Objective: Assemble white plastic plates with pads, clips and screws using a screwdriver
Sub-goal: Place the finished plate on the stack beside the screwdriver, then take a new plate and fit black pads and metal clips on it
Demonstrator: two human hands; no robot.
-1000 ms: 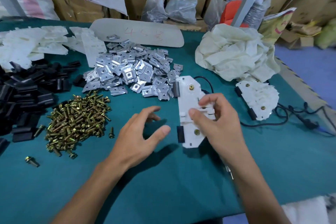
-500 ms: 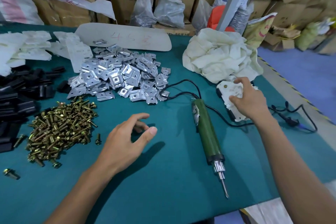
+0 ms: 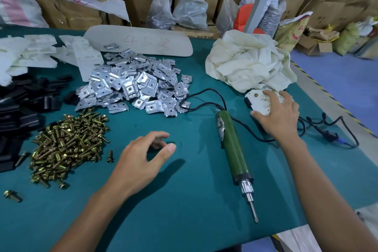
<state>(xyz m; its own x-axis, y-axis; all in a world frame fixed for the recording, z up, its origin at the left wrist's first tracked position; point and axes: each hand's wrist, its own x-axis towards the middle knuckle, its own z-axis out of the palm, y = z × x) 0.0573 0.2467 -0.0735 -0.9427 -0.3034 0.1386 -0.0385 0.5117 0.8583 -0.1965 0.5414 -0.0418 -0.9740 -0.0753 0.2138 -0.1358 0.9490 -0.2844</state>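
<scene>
My right hand [image 3: 280, 116] rests on an assembled white plate [image 3: 256, 99] at the right of the green table, fingers spread over its top and thumb at its near edge. My left hand [image 3: 141, 161] hovers over the middle of the table, fingers loosely curved, holding nothing. The green electric screwdriver [image 3: 233, 145] lies between my hands with its bit pointing toward me. A heap of brass screws [image 3: 67, 145] is at the left, metal clips [image 3: 135, 86] are piled behind it, black pads [image 3: 20, 104] lie at the far left, and bare white plates [image 3: 30, 55] at the back left.
A crumpled white cloth [image 3: 249, 65] sits behind the assembled plate. The screwdriver's black cable [image 3: 327, 129] loops across the right side near the table edge. A beige oval board [image 3: 143, 41] lies at the back. One loose screw [image 3: 12, 195] lies at the near left. Cardboard boxes stand behind the table.
My right hand carried the assembled plate from the middle of the table to the right and set it down by the cloth, uncovering the screwdriver. My left hand stayed almost still.
</scene>
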